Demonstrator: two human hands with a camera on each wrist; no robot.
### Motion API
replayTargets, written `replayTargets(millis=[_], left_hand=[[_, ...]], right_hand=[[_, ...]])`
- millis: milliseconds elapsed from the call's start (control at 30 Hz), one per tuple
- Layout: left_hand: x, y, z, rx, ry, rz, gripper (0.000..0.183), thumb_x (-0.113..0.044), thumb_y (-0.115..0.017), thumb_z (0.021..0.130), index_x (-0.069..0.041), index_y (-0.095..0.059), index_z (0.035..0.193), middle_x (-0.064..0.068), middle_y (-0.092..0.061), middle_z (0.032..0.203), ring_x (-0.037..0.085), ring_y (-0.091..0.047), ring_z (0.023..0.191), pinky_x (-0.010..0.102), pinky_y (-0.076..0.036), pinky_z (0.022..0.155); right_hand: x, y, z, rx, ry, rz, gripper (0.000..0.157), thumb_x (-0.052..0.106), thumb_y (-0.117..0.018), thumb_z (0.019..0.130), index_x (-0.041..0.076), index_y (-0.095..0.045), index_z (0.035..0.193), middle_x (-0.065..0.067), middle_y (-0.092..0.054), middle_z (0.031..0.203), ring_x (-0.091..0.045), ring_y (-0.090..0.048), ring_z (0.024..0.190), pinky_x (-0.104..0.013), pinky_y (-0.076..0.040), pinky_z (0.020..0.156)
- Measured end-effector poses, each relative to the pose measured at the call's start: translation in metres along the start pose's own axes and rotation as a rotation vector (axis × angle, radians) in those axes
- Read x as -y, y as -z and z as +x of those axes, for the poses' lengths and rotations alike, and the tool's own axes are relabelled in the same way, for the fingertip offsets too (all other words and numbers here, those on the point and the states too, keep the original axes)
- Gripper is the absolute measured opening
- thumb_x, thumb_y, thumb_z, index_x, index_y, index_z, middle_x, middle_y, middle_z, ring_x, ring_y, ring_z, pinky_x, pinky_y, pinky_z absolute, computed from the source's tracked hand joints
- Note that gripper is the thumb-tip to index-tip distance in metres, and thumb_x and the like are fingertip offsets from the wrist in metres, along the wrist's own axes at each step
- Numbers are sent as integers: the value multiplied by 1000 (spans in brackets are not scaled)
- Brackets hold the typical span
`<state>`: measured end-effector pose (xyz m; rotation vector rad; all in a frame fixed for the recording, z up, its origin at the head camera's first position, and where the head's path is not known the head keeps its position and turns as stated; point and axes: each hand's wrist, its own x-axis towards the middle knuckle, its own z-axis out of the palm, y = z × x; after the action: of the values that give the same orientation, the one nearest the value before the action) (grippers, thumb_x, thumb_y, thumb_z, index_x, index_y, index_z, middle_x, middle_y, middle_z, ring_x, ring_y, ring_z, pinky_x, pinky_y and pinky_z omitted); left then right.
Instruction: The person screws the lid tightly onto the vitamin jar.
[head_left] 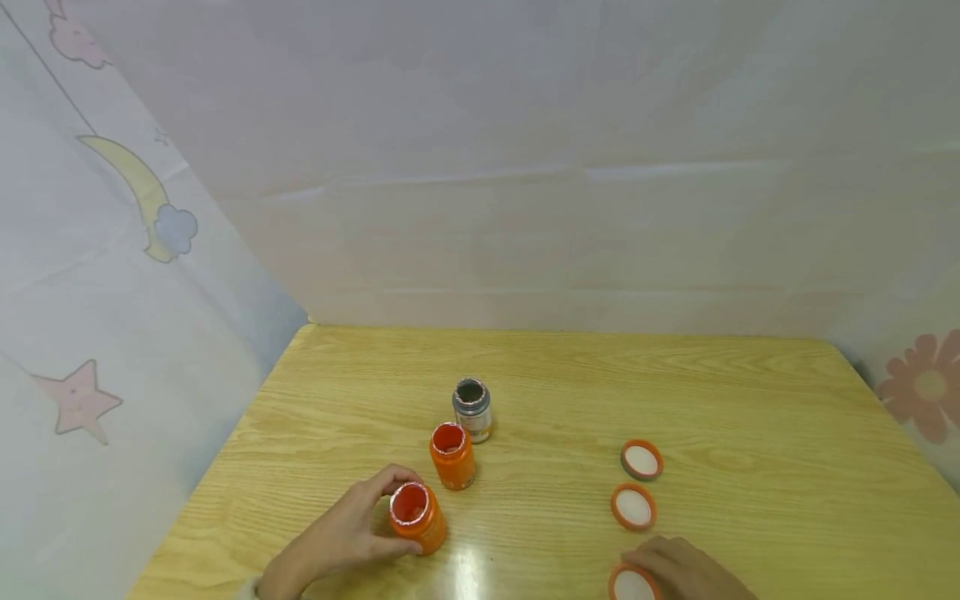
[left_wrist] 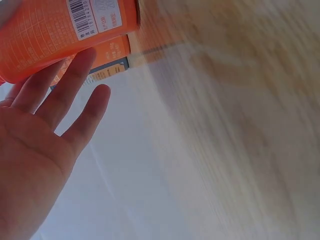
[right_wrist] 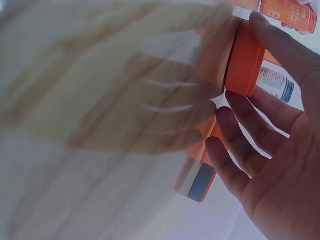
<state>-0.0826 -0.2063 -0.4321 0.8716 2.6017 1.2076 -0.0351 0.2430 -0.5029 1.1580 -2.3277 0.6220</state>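
With thumb and fingers around its side, my left hand [head_left: 333, 537] holds the nearest orange jar [head_left: 429, 535], which stands upright and uncapped. Its printed label with a barcode [left_wrist: 85, 19] faces the left wrist camera. Just behind it stands a second uncapped orange jar [head_left: 457, 472], then a grey-necked jar [head_left: 476, 423], also uncapped. Ragged silvery foil rings the mouths. On the right, my right hand [head_left: 686, 568] pinches the nearest orange lid [head_left: 632, 586] by its edge between thumb and fingers. This lid lies with its white liner up.
Behind the held lid lie an orange lid [head_left: 633, 507] and a grey-sided lid with an orange rim [head_left: 642, 461], both liner up. The wooden table [head_left: 750, 417] reaches back to a pale hanging sheet [head_left: 570, 233]. A patterned sheet [head_left: 150, 333] borders the left side.
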Motion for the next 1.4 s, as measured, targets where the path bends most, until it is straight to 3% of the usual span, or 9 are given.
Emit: replayTargets(millis=[300,500,700,1033,1267,1400], left_hand=[[-5,-4,2,-17,-50,-2,55,-35,-83,80,-25,-54,125,-15,-64,117,8,-63,110,33,-53,98],[-9,-11,3,2,-89,-24,54,-31,-83,81,-26,-53,126,-13,-64,117,14,-65,111,30,-51,100],[-16,-17,4,36,-81,-40,53,-26,-82,82,-30,-53,127,-14,-64,119,16,-64,113,31,-50,102],[-27,-21,6,72,-34,-58,53,-31,-81,84,-29,-55,129,-14,-65,120,13,-62,113,29,-48,103],[-32,-25,8,75,-38,-47,52,-30,-81,83,-24,-56,129,-14,-66,118,12,-62,111,29,-48,102],[-34,-27,9,85,-29,-49,55,-24,-82,82,-27,-56,129,-15,-67,118,11,-62,112,30,-49,101]], right_hand=[[10,1,-1,-3,-150,3,70,39,-91,56,25,-62,118,20,-62,108,1,-56,97,-1,-23,96],[5,0,-3,6,-127,31,69,40,-90,60,25,-60,121,18,-62,109,2,-57,96,-1,-28,90],[2,1,-1,-21,-89,52,68,40,-90,63,20,-61,121,17,-61,112,5,-54,103,-1,-26,95],[4,3,-2,-14,-169,134,70,33,-89,62,23,-58,123,15,-62,113,5,-55,104,0,-28,93],[-2,5,5,-33,-41,165,64,40,-86,71,16,-57,123,12,-59,113,3,-54,103,-3,-32,94],[-1,9,7,-30,-44,168,67,39,-87,69,16,-56,123,14,-58,113,5,-54,100,-4,-35,90]])
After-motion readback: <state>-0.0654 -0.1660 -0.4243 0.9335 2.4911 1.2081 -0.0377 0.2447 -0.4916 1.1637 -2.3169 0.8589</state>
